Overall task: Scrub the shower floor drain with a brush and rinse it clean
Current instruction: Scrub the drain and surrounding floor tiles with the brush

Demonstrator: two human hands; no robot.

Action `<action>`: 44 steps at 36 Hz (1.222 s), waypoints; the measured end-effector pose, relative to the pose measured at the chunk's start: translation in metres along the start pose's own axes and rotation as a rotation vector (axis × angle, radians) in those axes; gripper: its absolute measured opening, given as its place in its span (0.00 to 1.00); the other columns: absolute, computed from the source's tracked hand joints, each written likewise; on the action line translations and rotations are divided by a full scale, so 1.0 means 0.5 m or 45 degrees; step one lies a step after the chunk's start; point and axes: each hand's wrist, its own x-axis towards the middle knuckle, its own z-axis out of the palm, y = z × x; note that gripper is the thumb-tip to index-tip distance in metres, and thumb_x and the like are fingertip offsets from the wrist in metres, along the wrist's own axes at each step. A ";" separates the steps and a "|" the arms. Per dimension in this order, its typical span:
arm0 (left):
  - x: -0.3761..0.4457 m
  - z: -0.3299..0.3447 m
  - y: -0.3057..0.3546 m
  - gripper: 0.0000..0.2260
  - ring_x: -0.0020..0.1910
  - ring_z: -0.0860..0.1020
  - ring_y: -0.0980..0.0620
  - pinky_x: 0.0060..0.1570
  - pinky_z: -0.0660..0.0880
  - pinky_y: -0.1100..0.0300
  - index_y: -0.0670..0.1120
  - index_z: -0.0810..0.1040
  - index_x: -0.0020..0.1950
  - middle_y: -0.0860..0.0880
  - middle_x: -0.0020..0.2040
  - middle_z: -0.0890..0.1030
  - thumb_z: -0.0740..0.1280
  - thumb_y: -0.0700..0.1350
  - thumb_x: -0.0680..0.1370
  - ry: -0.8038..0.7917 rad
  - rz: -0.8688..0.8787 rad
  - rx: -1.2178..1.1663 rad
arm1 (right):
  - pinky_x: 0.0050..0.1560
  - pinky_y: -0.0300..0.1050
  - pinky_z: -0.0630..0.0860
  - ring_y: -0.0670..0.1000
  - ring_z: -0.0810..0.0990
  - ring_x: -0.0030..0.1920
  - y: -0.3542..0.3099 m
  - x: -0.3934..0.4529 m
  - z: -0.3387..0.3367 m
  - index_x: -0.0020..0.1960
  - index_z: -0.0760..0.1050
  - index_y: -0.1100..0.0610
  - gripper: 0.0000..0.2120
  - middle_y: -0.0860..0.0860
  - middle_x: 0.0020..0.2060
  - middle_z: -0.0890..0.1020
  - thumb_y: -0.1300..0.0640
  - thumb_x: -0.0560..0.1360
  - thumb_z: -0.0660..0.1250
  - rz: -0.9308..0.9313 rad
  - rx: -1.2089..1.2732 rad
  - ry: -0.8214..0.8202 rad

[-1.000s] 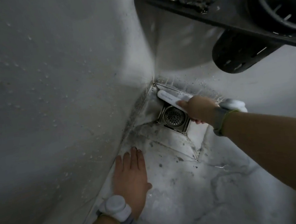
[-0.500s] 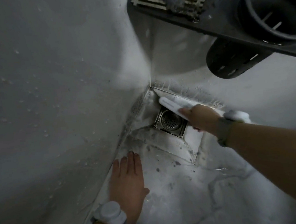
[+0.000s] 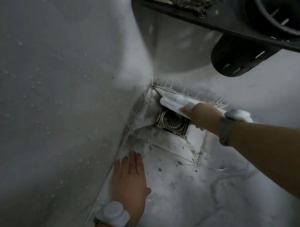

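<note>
A square metal drain (image 3: 172, 123) with a round perforated cover sits in the corner of the shower floor, ringed by dark grime. My right hand (image 3: 203, 116) grips a white brush (image 3: 175, 104) whose head lies along the drain's far edge, close to the back wall. My left hand (image 3: 129, 181) rests flat on the wet floor near the left wall, fingers together and pointing toward the drain, holding nothing. Each wrist carries a white band device.
Two white walls meet at the corner (image 3: 153, 84) just behind the drain. A dark shelf (image 3: 227, 14) with a slatted tray and a round holder juts out overhead at the top right. Dirt specks dot the marbled floor (image 3: 189, 192).
The brush head has shifted slightly along the far edge of the drain. My left hand has stayed flat on the floor. The view has shifted a little.
</note>
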 end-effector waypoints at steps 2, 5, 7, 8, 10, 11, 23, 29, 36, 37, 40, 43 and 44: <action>0.002 0.011 -0.001 0.54 0.71 0.69 0.38 0.72 0.55 0.40 0.39 0.60 0.78 0.38 0.77 0.64 0.76 0.65 0.62 0.015 -0.001 0.032 | 0.45 0.50 0.82 0.55 0.84 0.33 -0.010 0.007 0.000 0.43 0.76 0.51 0.18 0.55 0.36 0.84 0.45 0.84 0.54 0.026 0.043 -0.010; 0.005 0.006 -0.001 0.54 0.69 0.71 0.38 0.71 0.57 0.39 0.38 0.63 0.77 0.38 0.75 0.67 0.78 0.65 0.60 0.002 -0.013 0.016 | 0.45 0.50 0.80 0.56 0.82 0.35 0.032 -0.004 0.000 0.46 0.80 0.57 0.27 0.55 0.34 0.82 0.38 0.81 0.53 0.100 0.042 0.005; 0.004 -0.001 -0.001 0.52 0.75 0.62 0.38 0.73 0.48 0.40 0.40 0.51 0.80 0.39 0.80 0.56 0.72 0.65 0.69 0.055 0.003 0.021 | 0.42 0.50 0.80 0.58 0.81 0.37 0.083 -0.021 -0.002 0.44 0.79 0.59 0.29 0.56 0.35 0.81 0.36 0.80 0.52 0.168 0.085 -0.006; 0.003 -0.004 -0.001 0.51 0.77 0.58 0.39 0.74 0.45 0.40 0.40 0.45 0.81 0.40 0.81 0.52 0.69 0.65 0.72 0.068 0.007 0.002 | 0.41 0.51 0.80 0.58 0.82 0.36 0.107 -0.028 -0.002 0.43 0.79 0.57 0.28 0.56 0.34 0.81 0.36 0.80 0.54 0.173 0.083 -0.007; 0.003 -0.009 0.000 0.49 0.78 0.54 0.40 0.75 0.43 0.41 0.41 0.41 0.80 0.40 0.81 0.47 0.66 0.64 0.74 0.067 0.004 0.008 | 0.39 0.53 0.82 0.56 0.82 0.31 0.138 -0.035 0.000 0.39 0.81 0.56 0.29 0.56 0.31 0.82 0.34 0.79 0.57 0.187 0.090 -0.003; 0.003 -0.010 0.002 0.49 0.78 0.53 0.41 0.75 0.42 0.41 0.41 0.40 0.80 0.40 0.81 0.46 0.65 0.64 0.75 0.049 0.015 0.017 | 0.38 0.54 0.82 0.56 0.82 0.29 0.140 -0.038 0.002 0.36 0.80 0.56 0.31 0.55 0.29 0.82 0.32 0.78 0.57 0.213 0.116 0.008; 0.005 0.012 -0.007 0.56 0.60 0.77 0.36 0.66 0.60 0.40 0.36 0.73 0.70 0.36 0.67 0.76 0.81 0.64 0.49 -0.009 0.013 0.029 | 0.44 0.51 0.83 0.53 0.83 0.32 -0.013 0.031 0.015 0.68 0.74 0.47 0.18 0.50 0.35 0.79 0.60 0.84 0.53 0.021 -0.078 0.040; 0.004 0.011 -0.007 0.56 0.59 0.78 0.35 0.64 0.61 0.39 0.35 0.74 0.69 0.35 0.66 0.76 0.83 0.63 0.47 -0.012 0.009 -0.001 | 0.39 0.49 0.79 0.53 0.79 0.34 0.153 -0.018 -0.003 0.58 0.76 0.58 0.16 0.48 0.33 0.74 0.49 0.83 0.55 0.091 -0.198 0.131; 0.008 0.012 -0.006 0.56 0.58 0.78 0.35 0.63 0.64 0.38 0.35 0.75 0.68 0.35 0.66 0.77 0.83 0.62 0.46 -0.035 0.025 -0.033 | 0.31 0.46 0.75 0.57 0.79 0.32 0.216 -0.047 0.040 0.49 0.78 0.55 0.30 0.54 0.34 0.79 0.38 0.81 0.43 0.002 -0.466 0.431; 0.006 0.012 -0.007 0.56 0.58 0.78 0.36 0.63 0.64 0.38 0.35 0.75 0.68 0.35 0.66 0.77 0.83 0.62 0.47 -0.040 0.025 -0.029 | 0.33 0.46 0.75 0.59 0.79 0.34 0.183 -0.046 0.039 0.48 0.76 0.56 0.25 0.55 0.36 0.80 0.42 0.82 0.47 0.014 -0.430 0.419; 0.007 0.008 -0.004 0.56 0.58 0.79 0.36 0.63 0.63 0.39 0.35 0.76 0.68 0.35 0.66 0.77 0.82 0.63 0.47 -0.034 0.015 -0.003 | 0.30 0.44 0.67 0.56 0.72 0.29 0.078 -0.017 0.033 0.47 0.72 0.57 0.14 0.54 0.34 0.77 0.53 0.83 0.52 -0.089 -0.455 0.559; 0.009 0.007 -0.007 0.56 0.58 0.79 0.36 0.64 0.62 0.39 0.35 0.75 0.68 0.35 0.65 0.77 0.83 0.62 0.46 -0.012 0.007 -0.002 | 0.31 0.47 0.69 0.58 0.76 0.33 -0.019 0.013 -0.001 0.50 0.73 0.58 0.10 0.56 0.37 0.79 0.57 0.82 0.54 -0.133 -0.380 0.710; 0.007 0.008 -0.006 0.56 0.59 0.78 0.36 0.64 0.62 0.39 0.35 0.75 0.69 0.35 0.66 0.76 0.83 0.62 0.47 -0.020 0.008 0.000 | 0.33 0.47 0.70 0.59 0.78 0.35 -0.036 0.019 -0.010 0.51 0.73 0.58 0.08 0.57 0.39 0.79 0.58 0.81 0.55 -0.158 -0.313 0.673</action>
